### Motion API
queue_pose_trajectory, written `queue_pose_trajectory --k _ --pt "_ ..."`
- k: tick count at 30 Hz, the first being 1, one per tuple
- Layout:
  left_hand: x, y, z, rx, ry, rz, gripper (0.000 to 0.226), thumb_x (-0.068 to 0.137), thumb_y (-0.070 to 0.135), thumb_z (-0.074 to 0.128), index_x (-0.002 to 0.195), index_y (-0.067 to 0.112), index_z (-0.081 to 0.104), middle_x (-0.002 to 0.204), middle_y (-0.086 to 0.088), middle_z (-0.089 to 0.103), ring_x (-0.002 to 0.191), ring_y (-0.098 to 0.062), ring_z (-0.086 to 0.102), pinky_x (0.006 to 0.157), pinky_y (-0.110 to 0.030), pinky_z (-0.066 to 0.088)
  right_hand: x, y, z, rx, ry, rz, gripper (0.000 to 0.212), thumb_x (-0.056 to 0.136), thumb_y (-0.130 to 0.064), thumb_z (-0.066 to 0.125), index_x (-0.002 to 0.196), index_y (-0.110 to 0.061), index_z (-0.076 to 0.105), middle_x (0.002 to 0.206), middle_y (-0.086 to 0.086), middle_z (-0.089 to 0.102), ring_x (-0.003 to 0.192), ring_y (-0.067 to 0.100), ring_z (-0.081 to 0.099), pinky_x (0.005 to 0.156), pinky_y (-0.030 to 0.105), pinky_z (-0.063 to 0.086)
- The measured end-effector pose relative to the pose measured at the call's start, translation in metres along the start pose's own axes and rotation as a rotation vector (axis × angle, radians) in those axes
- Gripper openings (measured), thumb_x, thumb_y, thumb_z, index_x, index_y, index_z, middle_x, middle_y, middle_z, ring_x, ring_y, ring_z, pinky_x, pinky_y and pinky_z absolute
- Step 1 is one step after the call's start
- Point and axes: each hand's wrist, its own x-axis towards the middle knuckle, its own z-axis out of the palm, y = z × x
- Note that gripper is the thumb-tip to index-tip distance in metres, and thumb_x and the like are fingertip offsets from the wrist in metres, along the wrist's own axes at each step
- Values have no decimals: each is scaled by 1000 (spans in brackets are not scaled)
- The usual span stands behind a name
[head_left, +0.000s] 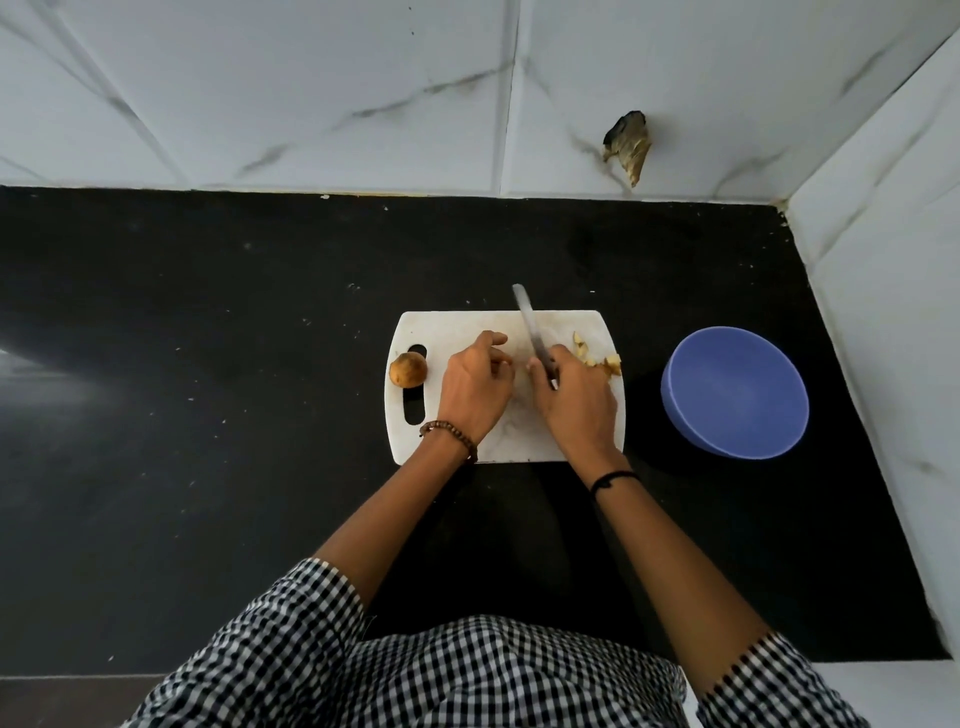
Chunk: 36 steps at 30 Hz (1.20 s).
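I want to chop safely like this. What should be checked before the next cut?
1. Right hand grips the long silver knife: ok.
2. Left hand fingers clear of the knife: cannot tell, they curl close beside it.
3. White rectangular cutting board flat on the black counter: ok.
4. Pale cut pieces lie aside at the board's right edge: ok.
5. Round blue bowl empty, beside the board: ok.

Blue bowl (735, 392) on blk counter (208, 415) nr tiled wall (311, 78) w/ hole (626, 145)

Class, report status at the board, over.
Right hand grips knife over cutting board. Left hand curled beside blade, hold hidden. Cut pieces at right edge; nothing blocking.
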Motion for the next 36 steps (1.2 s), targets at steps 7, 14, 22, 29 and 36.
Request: queue_pose_trajectory --k 7,14,22,29,36 --pt "0 2 15 50 -13 91 30 89 5 54 118 12 60 92 -1 71 93 -13 60 90 -36 51 2 13 -14 -15 65 46 24 99 -41 55 107 -19 60 81 -4 59 76 15 61 62 32 55" --pt "-5 -2 12 105 43 143 28 88 5 54 114 12 62 99 -4 67 94 -16 60 80 -34 54 1 2 -6 -56 -43 -16 19 99 -38 56 105 -21 62 82 -10 56 77 11 59 65 23 43" --pt "-4 -16 -14 316 170 308 22 84 -2 59 100 10 70 93 -2 64 87 -17 57 63 -29 50 1 18 -18 -79 39 65 27 99 -37 57 114 -16 64 87 0 66 78 17 65 68 35 57" --pt "4 -24 -16 720 201 355 27 73 1 74 98 11 70 100 -8 67 93 -26 61 88 -40 50 -2 1 -8 -3 -7 31 17 98 -39 57 89 -24 56 68 -12 49 66 9 53 53 20 36" --pt "8 -21 -21 673 89 346 28 77 -8 64 99 9 68 92 -8 65 86 -26 60 80 -37 49 -6 -12 5 74 -47 0 14 97 -35 60 91 -22 62 69 -14 53 64 8 53 56 22 37"
